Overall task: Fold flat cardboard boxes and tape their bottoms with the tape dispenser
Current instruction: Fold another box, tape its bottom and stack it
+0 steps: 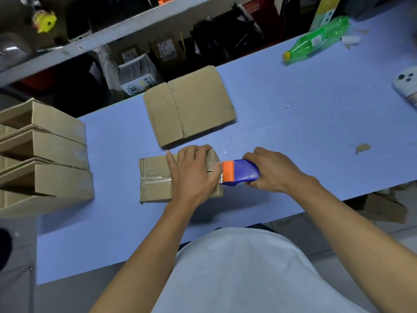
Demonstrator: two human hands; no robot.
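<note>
Pressing the box, left hand flat; right hand grips tape dispenser.

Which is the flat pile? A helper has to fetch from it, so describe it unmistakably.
On the blue table, look past the left hand toward the far edge. The flat cardboard stack lies there alone, unfolded, unlike the taped box and the folded boxes at the left.

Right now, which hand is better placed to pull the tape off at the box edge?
Right. The right hand already grips the tape dispenser at the box's right edge, while the left hand presses the box down.
</note>
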